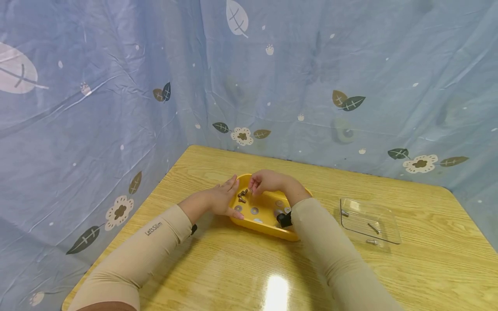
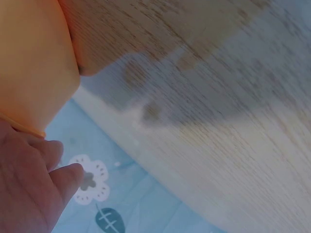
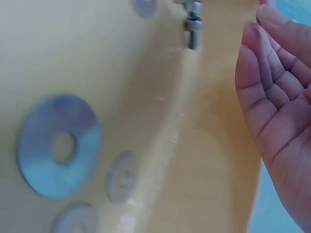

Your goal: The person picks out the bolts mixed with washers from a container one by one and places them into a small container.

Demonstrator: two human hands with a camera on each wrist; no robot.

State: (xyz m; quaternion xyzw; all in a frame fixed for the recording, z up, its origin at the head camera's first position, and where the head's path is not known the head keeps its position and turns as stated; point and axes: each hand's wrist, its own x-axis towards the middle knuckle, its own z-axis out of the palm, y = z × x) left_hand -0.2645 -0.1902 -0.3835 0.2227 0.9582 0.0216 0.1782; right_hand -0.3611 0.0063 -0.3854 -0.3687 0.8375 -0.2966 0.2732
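A yellow tray [image 1: 268,230] stands on the table with several bolts [image 1: 242,196] at its left end and several flat washers [image 1: 254,211] on its floor. My left hand [image 1: 223,198] rests against the tray's left end, fingers fairly straight along the rim and thumb over the near side. Inside the tray's far left part, my right hand [image 1: 267,181] has thumb and forefinger pinched on a small thin piece, too small to make out. The right wrist view shows a large washer [image 3: 36,145] and a bolt with a nut [image 3: 193,26] beside the right hand [image 3: 282,92].
To the right lies a clear plastic box [image 1: 369,220] with a few small metal parts in or under it. A bolt [image 1: 371,242] shows by its near edge. Blue patterned curtain [image 1: 292,86] hangs behind and to the left of the wooden table [image 1: 233,268].
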